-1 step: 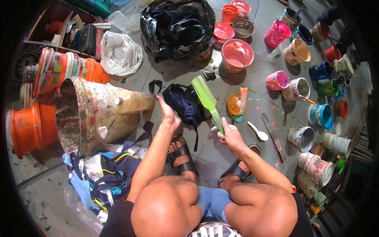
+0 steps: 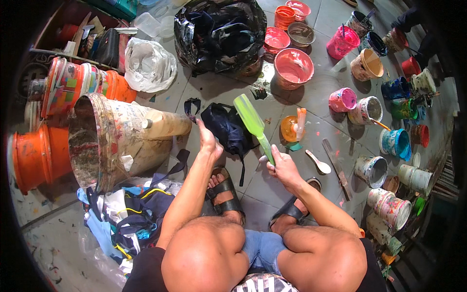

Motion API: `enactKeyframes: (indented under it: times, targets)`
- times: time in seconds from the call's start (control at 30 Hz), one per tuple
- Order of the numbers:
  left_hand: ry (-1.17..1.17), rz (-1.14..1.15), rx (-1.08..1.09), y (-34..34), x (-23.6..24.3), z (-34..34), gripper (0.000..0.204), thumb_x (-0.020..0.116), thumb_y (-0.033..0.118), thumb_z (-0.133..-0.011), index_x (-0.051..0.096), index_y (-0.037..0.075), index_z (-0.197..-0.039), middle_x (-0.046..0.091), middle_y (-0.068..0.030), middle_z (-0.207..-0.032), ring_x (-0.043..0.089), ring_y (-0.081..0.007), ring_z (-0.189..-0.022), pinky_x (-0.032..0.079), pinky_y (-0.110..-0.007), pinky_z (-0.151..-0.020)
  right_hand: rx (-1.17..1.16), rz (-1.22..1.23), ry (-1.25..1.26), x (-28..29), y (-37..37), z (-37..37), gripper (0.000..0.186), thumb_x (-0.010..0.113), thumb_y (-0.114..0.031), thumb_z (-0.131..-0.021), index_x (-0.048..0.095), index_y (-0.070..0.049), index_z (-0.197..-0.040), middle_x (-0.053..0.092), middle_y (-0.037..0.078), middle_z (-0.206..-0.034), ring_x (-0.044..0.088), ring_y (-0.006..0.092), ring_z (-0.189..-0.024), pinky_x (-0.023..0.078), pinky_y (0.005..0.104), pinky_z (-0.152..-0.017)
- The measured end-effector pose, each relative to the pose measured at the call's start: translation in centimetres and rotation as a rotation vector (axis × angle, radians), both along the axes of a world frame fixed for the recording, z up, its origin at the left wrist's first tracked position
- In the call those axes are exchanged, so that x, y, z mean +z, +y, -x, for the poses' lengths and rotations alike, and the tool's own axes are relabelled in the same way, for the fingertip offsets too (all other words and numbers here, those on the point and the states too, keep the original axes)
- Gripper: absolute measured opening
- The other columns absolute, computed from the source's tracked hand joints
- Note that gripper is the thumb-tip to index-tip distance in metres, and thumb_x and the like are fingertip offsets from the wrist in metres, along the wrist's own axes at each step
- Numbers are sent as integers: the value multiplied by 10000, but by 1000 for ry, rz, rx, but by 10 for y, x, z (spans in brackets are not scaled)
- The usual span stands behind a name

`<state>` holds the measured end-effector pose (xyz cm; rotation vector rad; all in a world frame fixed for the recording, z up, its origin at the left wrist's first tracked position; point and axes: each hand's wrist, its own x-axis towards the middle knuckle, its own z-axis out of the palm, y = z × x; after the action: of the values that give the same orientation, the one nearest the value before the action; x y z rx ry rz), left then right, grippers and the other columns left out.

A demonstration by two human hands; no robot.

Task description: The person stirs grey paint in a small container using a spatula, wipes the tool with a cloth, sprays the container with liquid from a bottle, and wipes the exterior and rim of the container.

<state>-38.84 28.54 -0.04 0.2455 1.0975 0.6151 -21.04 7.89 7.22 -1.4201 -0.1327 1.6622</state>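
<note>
A green plastic spatula [image 2: 249, 116] is gripped by its handle in my right hand [image 2: 282, 168], its broad blade pointing up and to the left above the floor. My left hand [image 2: 210, 145] is open, palm turned inward and fingers stretched forward, holding nothing I can see. Just beyond its fingertips lies a dark strap loop [image 2: 192, 106]. Beside that hand, a crumpled dark blue cloth item [image 2: 224, 127] with straps rests on the tiles. An orange spray bottle [image 2: 290, 128] stands beyond my right hand. A white spoon [image 2: 318, 163] lies to its right.
A large paint-stained bucket [image 2: 109, 136] lies at the left, above a pile of cloth scraps [image 2: 129, 216]. A black plastic bag [image 2: 219, 36] and a pink paint bowl [image 2: 294, 68] sit ahead. Several paint pots, one blue [image 2: 394, 143], line the right. A flat stick [image 2: 336, 168] lies nearer.
The spatula's blade has swung slightly to the left in my right hand. My left hand stays almost where it was, still open.
</note>
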Motion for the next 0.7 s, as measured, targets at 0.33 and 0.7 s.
enactKeyframes:
  times: [0.33,0.7]
  targets:
    - [20,-46,-21,-14,-5,-38,635,612,589,-951,617,20,-1235,714,-80,-1070,721,-224,-881,607,-383,-784,126,-88,-305,-42,31,34,481,430,-457,-1078,620,-62,-878,526,-5,-662,470,80,-592,404,289,-531]
    - [458,-210,-31,-20,-22,-59,1028,338,843,-904,533,-58,-1359,643,-139,-1264,615,-248,-1124,461,-364,-1017,254,-49,-423,-62,25,40,498,445,-485,-1070,553,-89,-787,460,-43,-619,394,70,-539,342,281,-486]
